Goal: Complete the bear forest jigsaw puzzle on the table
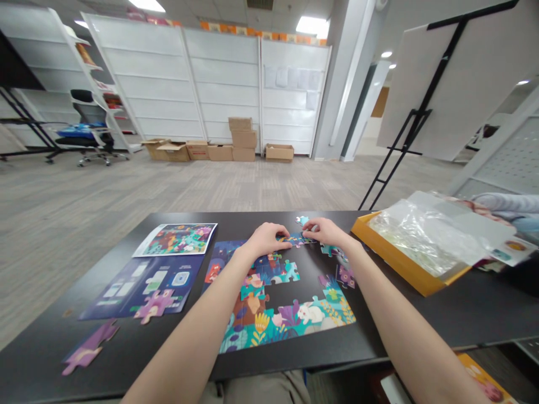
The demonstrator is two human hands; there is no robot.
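A partly joined jigsaw puzzle [252, 320] lies on the black table, with a dark gap showing the tabletop inside it. My left hand [268, 238] rests at the puzzle's far edge, fingers curled and pressed on pieces there. My right hand [322, 231] is bent over the far edge too, its fingertips on or beside a piece; exactly what they grip is hidden. A light blue piece [302, 220] lies just beyond the right fingertips. Purple pieces [345, 276] sit along the right side, by my right forearm.
On the left are a picture sheet [177, 240], a dark blue leaflet [147, 286] and loose purple pieces [155, 306] [90, 348]. An orange box [425, 280] holding clear plastic stands on the right. Cardboard boxes [244, 138] line the far shelves.
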